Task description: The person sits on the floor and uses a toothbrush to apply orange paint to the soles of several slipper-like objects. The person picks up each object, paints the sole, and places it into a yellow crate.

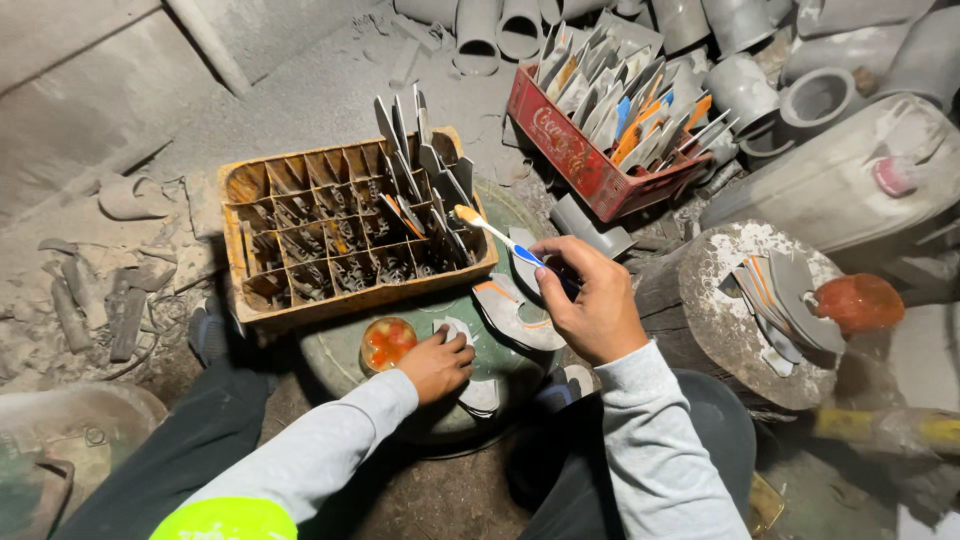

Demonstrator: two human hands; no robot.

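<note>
My right hand (590,300) grips a toothbrush (497,236) with a blue and white handle; its bristles are smeared orange and point up-left over the yellow crate (350,300). My left hand (437,365) presses down on a curved grey cut piece (478,392) lying on a round green lid (340,355). A small open tin of orange paste (387,343) sits just left of that hand. Another curved grey piece with an orange-edged rim (515,312) lies between my hands.
The yellow crate holds several upright grey pieces (420,170) at its far right corner. A red crate (590,165) full of similar pieces stands behind. A wood stump (740,370) at right carries stacked pieces (780,300) and an orange lump (858,302). Grey pipe fittings (820,95) and a jerrycan (850,180) lie beyond.
</note>
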